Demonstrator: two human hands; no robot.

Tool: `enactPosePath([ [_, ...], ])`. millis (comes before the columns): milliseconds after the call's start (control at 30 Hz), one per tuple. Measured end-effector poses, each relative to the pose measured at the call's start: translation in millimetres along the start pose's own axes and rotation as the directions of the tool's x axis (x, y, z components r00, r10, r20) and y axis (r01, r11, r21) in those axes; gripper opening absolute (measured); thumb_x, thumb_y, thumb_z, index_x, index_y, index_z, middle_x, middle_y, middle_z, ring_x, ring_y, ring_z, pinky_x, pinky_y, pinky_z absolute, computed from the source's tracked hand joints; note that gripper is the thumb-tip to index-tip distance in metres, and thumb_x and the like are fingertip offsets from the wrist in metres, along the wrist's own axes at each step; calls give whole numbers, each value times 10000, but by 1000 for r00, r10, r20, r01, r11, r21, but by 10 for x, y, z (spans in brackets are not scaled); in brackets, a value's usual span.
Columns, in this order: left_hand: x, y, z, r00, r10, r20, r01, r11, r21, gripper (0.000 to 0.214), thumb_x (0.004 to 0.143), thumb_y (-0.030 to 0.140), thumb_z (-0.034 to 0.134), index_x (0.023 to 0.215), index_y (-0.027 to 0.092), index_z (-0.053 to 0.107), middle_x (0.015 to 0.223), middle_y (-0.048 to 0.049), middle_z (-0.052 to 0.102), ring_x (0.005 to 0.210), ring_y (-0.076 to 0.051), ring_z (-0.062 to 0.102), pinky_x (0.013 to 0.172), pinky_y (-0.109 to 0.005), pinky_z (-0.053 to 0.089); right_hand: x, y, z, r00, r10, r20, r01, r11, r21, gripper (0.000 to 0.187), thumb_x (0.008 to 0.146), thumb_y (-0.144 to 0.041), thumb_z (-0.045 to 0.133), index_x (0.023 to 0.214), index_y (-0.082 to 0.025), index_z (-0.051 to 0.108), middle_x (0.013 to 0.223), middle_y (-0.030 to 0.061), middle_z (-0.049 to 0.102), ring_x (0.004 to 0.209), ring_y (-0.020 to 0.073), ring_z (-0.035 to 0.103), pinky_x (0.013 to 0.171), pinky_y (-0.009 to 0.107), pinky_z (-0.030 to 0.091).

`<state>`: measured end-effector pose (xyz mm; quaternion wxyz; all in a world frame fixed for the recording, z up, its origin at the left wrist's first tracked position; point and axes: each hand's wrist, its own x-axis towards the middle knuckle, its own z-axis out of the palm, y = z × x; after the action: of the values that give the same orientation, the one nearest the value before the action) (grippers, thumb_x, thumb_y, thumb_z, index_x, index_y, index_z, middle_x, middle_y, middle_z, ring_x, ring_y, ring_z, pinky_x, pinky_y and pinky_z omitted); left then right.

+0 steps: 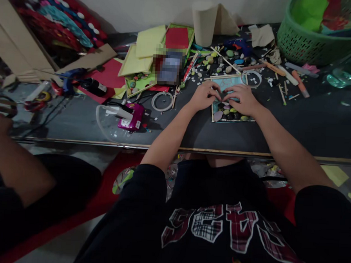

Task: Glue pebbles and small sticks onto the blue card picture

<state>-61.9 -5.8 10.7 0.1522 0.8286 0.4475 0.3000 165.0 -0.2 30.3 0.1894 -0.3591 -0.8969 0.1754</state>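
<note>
A light blue board [234, 80] with a thin pale frame lies flat on the dark table. Dark, green and whitish pebbles [229, 115] cover its near part. Over the board's left half is my left hand [205, 96], fingers bent and fingertips drawn together. My right hand [243, 99] reaches in from the other side, its fingers curled down beside the left fingertips. Both hands meet just above the pebbles. Whatever is between the fingertips is too small and covered to make out. A clear ring of tape or tubing [252, 79] touches the board's far right corner.
Loose pebbles [230, 54], sticks and scraps litter the table's back. A green basket [315, 46] stands back right, a plastic bottle [346, 73] before it. Left are a purple power adapter [131, 117], a glue gun [68, 80] and another person's arm [20, 166].
</note>
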Motion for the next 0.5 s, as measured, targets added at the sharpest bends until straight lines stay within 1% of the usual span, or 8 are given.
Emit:
enactPosePath([
  [67,-4,50,-4,999,15,31,-14,1000,-22,405,711,33,509,911,265,773,983,-16,724,1132,-228,641,1073,-418,489,9,8,11,1000,-3,6,3,1000,-1,313,884,-229,494,928,-290,798,1286,29,684,1255,346,557,1084,604,359],
  [167,-17,95,-12,998,18,54,-17,999,-33,355,716,41,508,791,257,779,987,-4,732,1105,-219,645,1084,-423,478,7,11,10,999,-14,-38,15,1000,10,313,879,-232,496,901,-297,802,1240,18,708,1196,313,591,1079,552,390],
  [267,-24,105,-21,997,17,69,-14,999,-45,335,716,42,506,720,249,770,1008,5,737,1088,-211,650,1083,-420,472,-12,-21,-11,996,1,-90,0,1000,12,243,874,-304,548,828,-300,786,1187,12,729,1174,316,607,1066,555,393],
  [333,-26,102,-34,996,22,82,-17,998,-57,337,713,39,508,714,251,770,1001,5,741,1082,-208,652,1076,-411,474,-18,-32,-21,996,2,-85,-1,1000,6,199,857,-380,612,794,-282,774,1191,26,728,1186,338,602,1056,573,390],
  [433,-30,101,-49,996,22,89,-15,997,-72,317,711,43,523,701,247,766,1000,0,747,1069,-212,653,1059,-413,485,0,21,-3,998,11,-59,-10,1000,16,234,815,-489,700,796,-266,770,1215,49,716,1188,357,602,1056,580,403],
  [500,-36,107,-39,996,27,90,-20,997,-81,294,720,58,531,698,241,761,1004,1,749,1063,-216,653,1057,-424,487,23,87,29,998,37,-55,-35,999,36,280,809,-531,716,792,-256,767,1217,71,711,1171,360,613,1067,587,411],
])
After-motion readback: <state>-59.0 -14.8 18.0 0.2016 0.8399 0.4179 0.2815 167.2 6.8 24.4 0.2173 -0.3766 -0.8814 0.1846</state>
